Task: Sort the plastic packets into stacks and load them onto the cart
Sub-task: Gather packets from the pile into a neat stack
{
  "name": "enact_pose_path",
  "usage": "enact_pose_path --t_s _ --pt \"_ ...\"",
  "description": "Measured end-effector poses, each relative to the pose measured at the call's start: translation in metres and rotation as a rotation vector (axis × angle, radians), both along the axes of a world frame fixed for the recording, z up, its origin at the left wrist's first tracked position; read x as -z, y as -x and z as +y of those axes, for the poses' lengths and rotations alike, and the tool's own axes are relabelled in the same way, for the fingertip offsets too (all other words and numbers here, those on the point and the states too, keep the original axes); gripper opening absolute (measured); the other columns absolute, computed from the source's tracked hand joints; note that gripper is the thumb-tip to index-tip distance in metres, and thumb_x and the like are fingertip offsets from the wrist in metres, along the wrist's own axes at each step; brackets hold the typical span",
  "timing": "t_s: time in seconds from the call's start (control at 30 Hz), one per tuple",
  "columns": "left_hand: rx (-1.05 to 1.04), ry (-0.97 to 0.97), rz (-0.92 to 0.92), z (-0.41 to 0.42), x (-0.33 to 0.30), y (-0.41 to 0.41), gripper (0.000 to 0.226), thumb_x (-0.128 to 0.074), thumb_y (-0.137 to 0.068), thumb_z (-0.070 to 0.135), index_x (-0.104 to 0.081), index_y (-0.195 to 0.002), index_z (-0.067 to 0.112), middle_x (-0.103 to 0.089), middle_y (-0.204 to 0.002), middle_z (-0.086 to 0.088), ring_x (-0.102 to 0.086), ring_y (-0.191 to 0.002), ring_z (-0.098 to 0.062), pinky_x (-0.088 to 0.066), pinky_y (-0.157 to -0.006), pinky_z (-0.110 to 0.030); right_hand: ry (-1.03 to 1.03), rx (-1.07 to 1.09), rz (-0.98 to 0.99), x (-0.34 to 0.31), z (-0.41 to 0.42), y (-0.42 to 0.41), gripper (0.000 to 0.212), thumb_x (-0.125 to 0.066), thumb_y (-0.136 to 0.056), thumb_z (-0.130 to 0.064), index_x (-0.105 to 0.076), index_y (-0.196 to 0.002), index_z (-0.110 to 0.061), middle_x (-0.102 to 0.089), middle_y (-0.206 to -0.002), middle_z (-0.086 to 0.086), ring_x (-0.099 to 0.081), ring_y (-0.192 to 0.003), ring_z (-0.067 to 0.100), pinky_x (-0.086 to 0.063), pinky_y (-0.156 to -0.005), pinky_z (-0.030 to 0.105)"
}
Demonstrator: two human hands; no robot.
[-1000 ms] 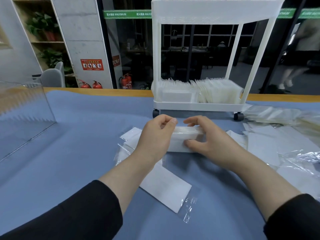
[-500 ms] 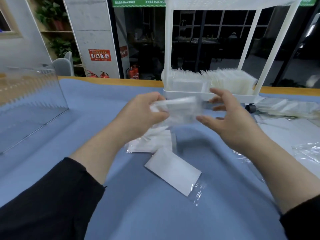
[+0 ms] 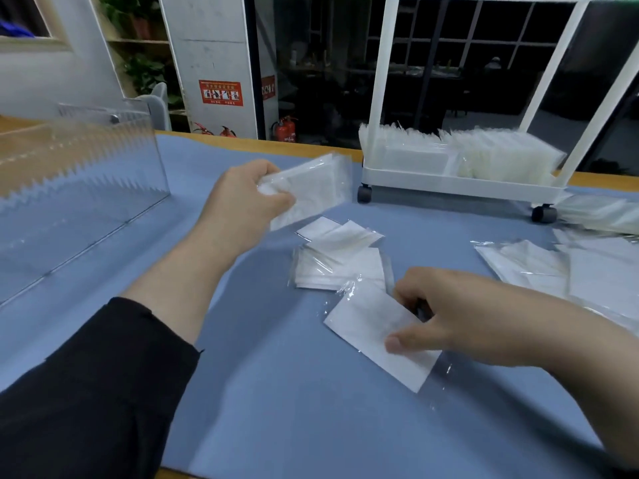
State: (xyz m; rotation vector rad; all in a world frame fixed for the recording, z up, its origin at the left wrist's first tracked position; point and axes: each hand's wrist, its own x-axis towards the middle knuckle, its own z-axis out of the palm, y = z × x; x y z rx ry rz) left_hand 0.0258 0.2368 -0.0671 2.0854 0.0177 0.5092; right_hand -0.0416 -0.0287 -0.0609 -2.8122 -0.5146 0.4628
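My left hand grips a stack of clear plastic packets with white inserts, held above the blue table left of the cart. My right hand lies low on the table, thumb and fingers pinching the right end of a single packet. Just beyond it a small loose pile of packets lies on the cloth. The white wheeled cart stands at the back right, its bottom tray filled with upright rows of packets.
A clear acrylic box stands at the left on the blue table. More packets are spread along the right edge. The cart's white posts rise at the back.
My left hand carried the stack away alone, up and left. My right hand let go of the stack, dropped to the table and took hold of the single packet.
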Motion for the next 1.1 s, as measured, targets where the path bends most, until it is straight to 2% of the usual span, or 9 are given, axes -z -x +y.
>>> enact_pose_path --t_s 0.17,0.37,0.5,0.57,0.7,0.8,0.9,0.97,1.1 --pt "0.021 0.08 0.003 0.001 -0.005 0.004 0.01 -0.075 -0.087 0.019 -0.068 -0.095 0.019 -0.071 -0.087 -0.004 -0.054 -0.062 -0.01 -0.041 -0.05 -0.019 -0.258 0.05 -0.207 -0.014 -0.005 -0.014 0.009 -0.065 -0.094 -0.04 -0.067 -0.086 -0.036 -0.066 -0.083 -0.018 -0.055 -0.069 -0.002 -0.042 -0.064 0.013" --pt "0.287 0.104 0.095 -0.009 -0.006 0.012 0.02 -0.076 -0.086 0.013 -0.068 -0.1 0.024 -0.072 -0.097 -0.001 -0.063 -0.077 -0.012 -0.049 -0.071 -0.027 -0.361 0.052 -0.468 -0.026 0.014 -0.046 0.011 -0.073 -0.087 -0.038 -0.066 -0.078 -0.038 -0.055 -0.102 -0.017 -0.054 -0.091 0.002 -0.042 -0.078 0.029" --pt "0.388 0.048 0.142 -0.014 -0.004 0.015 0.016 -0.068 -0.092 0.013 -0.067 -0.101 0.027 -0.067 -0.086 0.009 -0.057 -0.069 -0.003 -0.045 -0.064 -0.015 -0.576 0.108 -0.498 0.0 0.027 -0.057 0.017 -0.077 -0.085 -0.028 -0.061 -0.079 -0.032 -0.048 -0.13 -0.02 -0.048 -0.117 -0.001 -0.038 -0.097 0.028" --pt "0.405 0.05 0.185 -0.019 -0.002 0.016 0.012 -0.058 -0.099 0.02 -0.068 -0.102 0.027 -0.069 -0.092 0.005 -0.057 -0.075 -0.003 -0.046 -0.071 -0.018 -0.667 0.141 -0.477 0.014 0.03 -0.062 0.023 -0.078 -0.083 -0.024 -0.056 -0.081 -0.031 -0.056 -0.122 -0.02 -0.053 -0.113 0.003 -0.043 -0.098 0.031" --pt "0.428 -0.018 0.222 -0.03 0.002 0.016 0.028 -0.063 -0.092 0.054 -0.066 -0.107 0.03 -0.07 -0.102 0.004 -0.062 -0.083 -0.008 -0.05 -0.081 -0.029 -0.748 0.207 -0.461 0.024 0.035 -0.064 0.034 -0.08 -0.082 -0.028 -0.047 -0.089 -0.032 -0.057 -0.095 -0.016 -0.052 -0.083 0.006 -0.04 -0.072 0.021" --pt "0.393 -0.167 0.212 -0.028 0.003 0.017 0.017 -0.078 -0.087 0.035 -0.065 -0.098 0.034 -0.07 -0.09 0.009 -0.064 -0.078 -0.008 -0.047 -0.065 -0.02 -0.792 0.189 -0.493 0.022 0.039 -0.061 0.036 -0.077 -0.085 -0.032 -0.046 -0.102 -0.038 -0.058 -0.101 -0.019 -0.055 -0.089 -0.002 -0.043 -0.078 0.019" --pt "0.264 -0.1 0.154 -0.018 -0.001 0.012 0.01 -0.075 -0.088 0.022 -0.067 -0.092 0.027 -0.072 -0.087 -0.002 -0.065 -0.077 -0.018 -0.051 -0.069 -0.029 -0.948 0.293 -0.629 0.012 0.03 -0.067 0.023 -0.063 -0.096 -0.03 -0.049 -0.115 -0.032 -0.062 -0.114 -0.015 -0.056 -0.104 -0.009 -0.045 -0.088 0.016" --pt "0.161 0.021 0.097 -0.009 -0.005 0.007 0.01 -0.074 -0.087 0.019 -0.066 -0.091 0.024 -0.071 -0.085 -0.002 -0.063 -0.072 -0.019 -0.049 -0.065 -0.033 -0.783 0.278 -0.566 0.005 0.02 -0.073 0.021 -0.06 -0.098 -0.032 -0.055 -0.118 -0.032 -0.061 -0.117 -0.02 -0.054 -0.106 -0.012 -0.045 -0.093 0.018" --pt "-0.005 0.148 0.036 0.004 -0.006 0.001 0.011 -0.073 -0.088 0.018 -0.065 -0.094 0.022 -0.068 -0.081 0.002 -0.055 -0.062 -0.015 -0.04 -0.054 -0.026 -0.27 -0.028 -0.187 0.002 0.02 -0.086 0.062 -0.07 -0.09 -0.031 -0.041 -0.14 -0.053 -0.036 -0.145 -0.035 -0.04 -0.127 -0.007 -0.036 -0.104 0.025"
